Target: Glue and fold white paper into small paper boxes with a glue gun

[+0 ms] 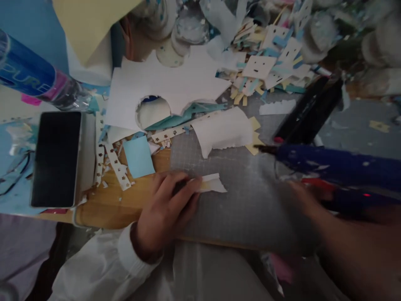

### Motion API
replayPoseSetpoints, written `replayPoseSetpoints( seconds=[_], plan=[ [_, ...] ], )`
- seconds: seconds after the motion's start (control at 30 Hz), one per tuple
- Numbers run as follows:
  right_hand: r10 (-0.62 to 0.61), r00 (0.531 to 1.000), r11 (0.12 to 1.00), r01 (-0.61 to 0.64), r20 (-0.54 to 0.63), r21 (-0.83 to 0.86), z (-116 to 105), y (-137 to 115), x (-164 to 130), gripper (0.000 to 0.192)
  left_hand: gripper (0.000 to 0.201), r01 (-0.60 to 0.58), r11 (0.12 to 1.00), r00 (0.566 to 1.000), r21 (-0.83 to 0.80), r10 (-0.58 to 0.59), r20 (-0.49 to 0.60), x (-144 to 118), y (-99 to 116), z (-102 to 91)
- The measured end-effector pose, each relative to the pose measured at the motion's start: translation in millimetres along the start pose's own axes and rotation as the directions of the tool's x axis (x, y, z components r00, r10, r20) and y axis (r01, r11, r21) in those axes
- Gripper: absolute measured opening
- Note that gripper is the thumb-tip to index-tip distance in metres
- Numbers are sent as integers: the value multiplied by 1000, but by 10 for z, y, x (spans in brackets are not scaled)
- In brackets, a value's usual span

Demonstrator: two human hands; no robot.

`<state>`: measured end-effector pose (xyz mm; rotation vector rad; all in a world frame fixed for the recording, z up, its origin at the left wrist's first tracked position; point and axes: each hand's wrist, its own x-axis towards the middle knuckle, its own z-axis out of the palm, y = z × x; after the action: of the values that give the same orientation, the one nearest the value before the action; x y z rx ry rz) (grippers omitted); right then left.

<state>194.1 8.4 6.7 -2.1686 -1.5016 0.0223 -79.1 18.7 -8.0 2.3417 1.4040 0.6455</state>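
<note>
My left hand point(167, 209) rests on the grey cutting mat point(244, 209) and pinches a small piece of white and yellow paper point(211, 184) flat against it. My right hand point(308, 200), blurred, grips a blue glue gun point(338, 167) whose dark nozzle points left above the mat, well to the right of the paper piece. A torn white paper scrap point(222, 129) lies further back on the mat.
A phone with a dark screen point(56, 159) lies at the left. A blue bottle point(28, 75) lies behind it. A white sheet with a round hole point(163, 92), a light blue square point(138, 156), punched strips and a heap of paper figures point(269, 62) crowd the back.
</note>
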Motion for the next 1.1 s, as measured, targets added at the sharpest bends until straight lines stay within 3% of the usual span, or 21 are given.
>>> replayPoseSetpoints(
  seconds=[0.07, 0.17, 0.4, 0.6, 1.1],
  plan=[
    [32, 997, 999, -34, 64, 20, 36, -141, -35, 33, 33, 3, 1000, 1000, -12, -2, 22, 11, -15, -1],
    [-47, 971, 997, 32, 233, 67, 69, -242, -67, 27, 34, 16, 999, 999, -30, -14, 42, 23, -32, -6],
    [-297, 921, 953, 303, 252, 16, 112, -204, -106, 24, 33, 41, 997, 997, -63, -37, 64, 32, -28, -8],
    [-215, 909, 976, 207, 357, 61, 101, -260, -130, 23, 28, 60, 996, 997, -72, -57, 43, 50, -15, -18],
    [-365, 895, 925, 380, 256, -9, 147, -242, -117, 21, 24, 100, 993, 995, -55, -100, 0, 68, 1, -30]
  ],
)
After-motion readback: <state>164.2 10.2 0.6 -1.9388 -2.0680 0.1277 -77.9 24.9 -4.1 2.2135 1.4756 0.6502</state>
